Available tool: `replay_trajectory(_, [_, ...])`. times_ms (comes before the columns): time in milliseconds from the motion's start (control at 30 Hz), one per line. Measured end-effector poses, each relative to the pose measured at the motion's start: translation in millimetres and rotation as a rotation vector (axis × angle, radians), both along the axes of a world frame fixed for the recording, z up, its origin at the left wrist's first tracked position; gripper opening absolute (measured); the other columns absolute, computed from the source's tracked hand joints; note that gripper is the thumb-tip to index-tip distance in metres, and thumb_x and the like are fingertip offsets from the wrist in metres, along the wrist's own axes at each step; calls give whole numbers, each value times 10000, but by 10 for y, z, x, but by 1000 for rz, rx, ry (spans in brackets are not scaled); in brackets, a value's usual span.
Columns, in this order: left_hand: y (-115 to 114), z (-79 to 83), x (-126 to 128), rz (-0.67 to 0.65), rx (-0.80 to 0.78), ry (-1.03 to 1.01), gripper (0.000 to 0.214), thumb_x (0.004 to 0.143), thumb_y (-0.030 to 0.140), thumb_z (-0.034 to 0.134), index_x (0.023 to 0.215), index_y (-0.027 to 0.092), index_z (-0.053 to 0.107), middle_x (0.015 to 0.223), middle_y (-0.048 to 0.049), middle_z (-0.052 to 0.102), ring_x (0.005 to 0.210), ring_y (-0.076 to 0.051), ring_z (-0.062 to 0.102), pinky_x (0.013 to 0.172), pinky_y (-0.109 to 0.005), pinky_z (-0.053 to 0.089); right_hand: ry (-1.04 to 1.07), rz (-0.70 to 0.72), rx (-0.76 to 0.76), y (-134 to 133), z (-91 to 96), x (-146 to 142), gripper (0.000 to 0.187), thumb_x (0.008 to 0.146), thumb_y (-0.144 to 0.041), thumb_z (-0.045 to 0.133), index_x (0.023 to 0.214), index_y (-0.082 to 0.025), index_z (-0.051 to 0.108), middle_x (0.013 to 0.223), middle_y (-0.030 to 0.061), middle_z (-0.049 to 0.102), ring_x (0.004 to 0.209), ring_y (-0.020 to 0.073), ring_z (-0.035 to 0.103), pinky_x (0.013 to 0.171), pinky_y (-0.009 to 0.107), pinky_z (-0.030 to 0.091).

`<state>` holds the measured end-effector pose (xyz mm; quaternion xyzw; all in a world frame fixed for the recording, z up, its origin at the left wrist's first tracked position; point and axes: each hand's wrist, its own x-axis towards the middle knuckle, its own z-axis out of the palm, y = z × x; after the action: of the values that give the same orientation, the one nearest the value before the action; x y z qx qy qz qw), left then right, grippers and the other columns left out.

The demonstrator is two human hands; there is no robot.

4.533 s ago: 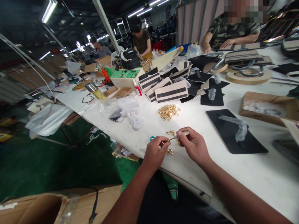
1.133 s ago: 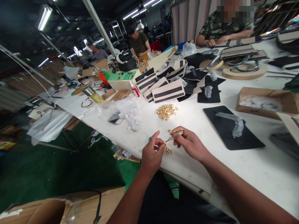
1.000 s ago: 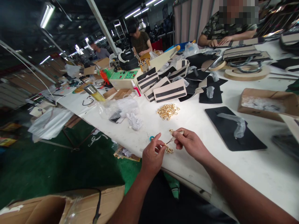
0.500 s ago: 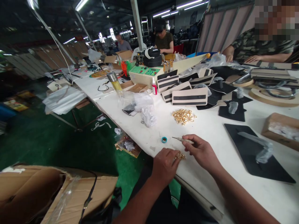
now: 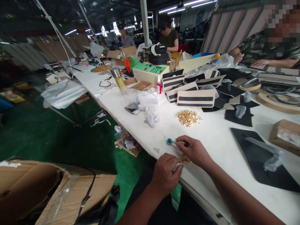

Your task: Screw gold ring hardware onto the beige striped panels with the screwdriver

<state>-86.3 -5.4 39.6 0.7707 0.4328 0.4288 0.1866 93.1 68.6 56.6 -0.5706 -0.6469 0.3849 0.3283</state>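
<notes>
My right hand [image 5: 193,151] grips a thin pen-like tool [image 5: 180,142] with a pale handle. The tool's tip is at a small blue round cap [image 5: 169,141] with dark contents, lying on the white table. At the table's near edge my left hand [image 5: 165,172] is closed, fingers curled with the thumb close below them. Whatever is between those fingers is hidden. Just beyond its fingertips lies a small cluster of gold metal pieces [image 5: 187,158], partly under my right hand. Farther back sits a larger heap of gold metal fittings [image 5: 188,117].
Beige panels with black strips [image 5: 196,98] stand behind the heap. A black panel [image 5: 260,156] and a cardboard box [image 5: 284,134] lie to the right. Plastic bags [image 5: 151,107], a red-and-white bottle [image 5: 158,86] and a machine [image 5: 150,73] are farther back. One person sits across at right.
My right hand has brought the tool left, so its tip now meets the blue cap. My left hand has drawn slightly back from the small gold cluster. The view has shifted a little.
</notes>
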Motion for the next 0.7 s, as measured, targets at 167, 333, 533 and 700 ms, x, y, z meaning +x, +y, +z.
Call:
replay_trajectory(167, [126, 49, -48, 60, 8, 13, 134, 893, 128, 732, 1009, 189, 704, 960, -51, 726, 948, -227, 663, 842, -377, 554, 129, -56, -77, 34, -29, 0, 455, 844, -601, 721, 1061, -203, 754, 801, 33, 713, 674, 166, 569, 630, 295, 441])
replay_trajectory(333, [223, 114, -103, 99, -8, 68, 117, 904, 161, 732, 1015, 194, 710, 981, -49, 736, 961, -232, 665, 874, -408, 559, 299, -114, -121, 18, 90, 33, 500, 813, -605, 774, 1069, -176, 744, 778, 32, 681, 631, 144, 532, 587, 279, 421])
replay_trajectory(533, [319, 221, -24, 78, -6, 101, 94, 947, 210, 700, 1039, 205, 719, 1003, -53, 737, 988, -220, 666, 903, -386, 555, 704, -215, -142, -20, 341, 203, 441, 820, -566, 824, 1006, -186, 704, 818, 22, 675, 567, 102, 513, 502, 231, 360])
replay_trajectory(700, [622, 418, 255, -39, -45, 320, 206, 982, 165, 612, 1162, 194, 708, 1110, -65, 721, 1091, -239, 644, 987, -404, 541, 1094, -373, -162, -80, 413, 462, 386, 805, -470, 873, 1004, -197, 686, 791, -7, 614, 564, 76, 474, 474, 191, 334])
